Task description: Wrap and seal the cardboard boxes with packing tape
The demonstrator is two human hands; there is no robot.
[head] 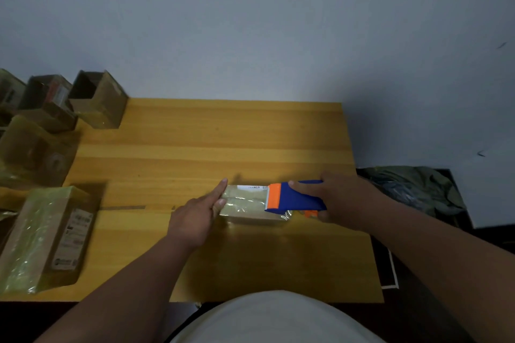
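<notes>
Six cardboard boxes in all: one small taped box [252, 204] near the middle of the table [195, 147], one large wrapped box [47, 236] near left, and four more [97, 100] [47, 102] [33, 153] [8, 89] stacked far left. One blue-and-orange tape dispenser [295, 199]. Two hands [195, 220] [340, 200].

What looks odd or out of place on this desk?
Little on the desk stands out. The open-topped cardboard box at the far left corner sits tilted, askew. Tape on the near-left wrapped box looks wrinkled.

head cam | looks forward-down | close over table [195, 133] | wall beyond
</notes>
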